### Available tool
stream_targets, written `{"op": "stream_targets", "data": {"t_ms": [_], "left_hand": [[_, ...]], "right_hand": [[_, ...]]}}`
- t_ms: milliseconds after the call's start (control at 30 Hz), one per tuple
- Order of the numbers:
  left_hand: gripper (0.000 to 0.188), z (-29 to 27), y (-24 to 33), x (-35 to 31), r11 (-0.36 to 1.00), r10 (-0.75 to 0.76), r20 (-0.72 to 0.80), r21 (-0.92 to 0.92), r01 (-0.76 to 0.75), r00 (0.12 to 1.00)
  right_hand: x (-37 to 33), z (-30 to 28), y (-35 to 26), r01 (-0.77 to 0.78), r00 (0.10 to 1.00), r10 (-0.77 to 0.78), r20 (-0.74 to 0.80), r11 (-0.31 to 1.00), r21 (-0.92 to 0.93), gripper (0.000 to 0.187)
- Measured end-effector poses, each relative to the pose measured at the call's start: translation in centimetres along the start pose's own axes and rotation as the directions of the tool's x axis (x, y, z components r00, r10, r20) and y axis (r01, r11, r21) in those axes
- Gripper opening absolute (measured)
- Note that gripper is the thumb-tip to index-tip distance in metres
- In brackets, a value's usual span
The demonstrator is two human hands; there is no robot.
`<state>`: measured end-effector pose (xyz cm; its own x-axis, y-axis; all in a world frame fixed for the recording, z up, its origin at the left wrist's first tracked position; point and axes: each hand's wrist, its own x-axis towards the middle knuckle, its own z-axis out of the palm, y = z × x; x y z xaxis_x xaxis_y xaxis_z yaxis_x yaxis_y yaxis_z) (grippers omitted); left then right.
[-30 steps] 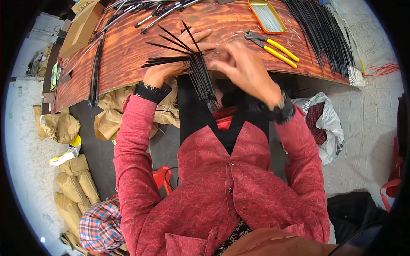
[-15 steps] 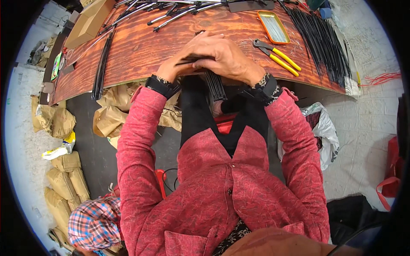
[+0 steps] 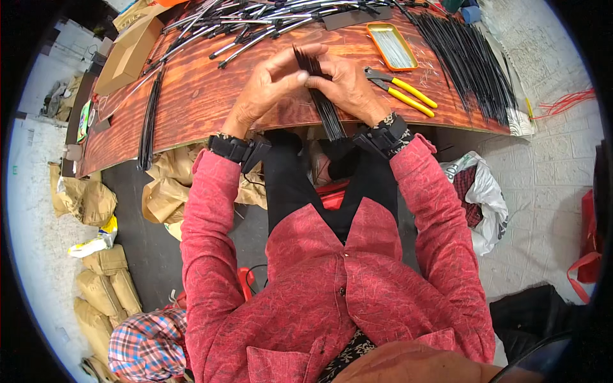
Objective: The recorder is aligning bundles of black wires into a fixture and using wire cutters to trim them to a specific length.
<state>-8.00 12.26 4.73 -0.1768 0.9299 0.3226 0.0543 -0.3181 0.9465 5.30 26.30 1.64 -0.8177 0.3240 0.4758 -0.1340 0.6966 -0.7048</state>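
Left hand (image 3: 263, 90): one, grasping the black strips from the left, thumb on the near side and fingers reaching behind.
Right hand (image 3: 350, 88): one, grasping the same strips from the right, its thumb tip close beside the left thumb.
Black strips (image 3: 327, 113): one held bundle, too dense to count; it slanted between both hands, top over the table (image 3: 204, 96), lower end hanging past the near edge above the lap.
Wristbands (image 3: 231, 148): two, black, one per wrist.
Cutters (image 3: 412, 101): one pair, two yellow handles, on the table right of the right hand.
Tray (image 3: 404, 67): one, orange-rimmed, just beyond the cutters, holding pale thin sticks (image 3: 394, 48) too many to count.
Loose black lengths: two groups on the table, a slim bunch (image 3: 150, 118) at left, a broad pile (image 3: 469, 70) at right.
Silver-and-black rods (image 3: 255, 30): one uncounted heap along the far side.
Open carton (image 3: 124, 78): one, far left.
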Motion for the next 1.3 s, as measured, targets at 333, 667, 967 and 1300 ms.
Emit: {"op": "stream_targets", "data": {"t_ms": [333, 667, 967, 1300], "left_hand": [[0.026, 0.5, 0.5, 0.4, 0.913, 0.048, -0.089, 0.407, -0.008, 0.995], [0.024, 0.9, 0.1, -0.8, 0.968, -0.031, -0.234, 0.234, 0.088, 0.972], [0.022, 1.3, -0.2, -0.9, 0.962, -0.007, -0.250, 0.263, 0.074, 0.968], [0.026, 1.9, -0.1, -0.4, 0.911, 0.008, -0.214, 0.404, 0.081, 0.977]], "right_hand": [[0.6, -0.2, 1.9, 0.023, 1.000, -0.023, -0.007, 0.998, 0.051, 0.020], [-0.2, -0.5, -0.2, -0.096, 0.986, 0.101, 0.134, 0.994, -0.044, 0.025], [-1.3, -1.7, -0.5, -0.046, 0.994, 0.044, 0.102, 0.999, 0.019, 0.025], [-1.6, -0.8, -0.2, -0.052, 0.997, 0.060, 0.052, 0.988, -0.145, 0.025]]}}
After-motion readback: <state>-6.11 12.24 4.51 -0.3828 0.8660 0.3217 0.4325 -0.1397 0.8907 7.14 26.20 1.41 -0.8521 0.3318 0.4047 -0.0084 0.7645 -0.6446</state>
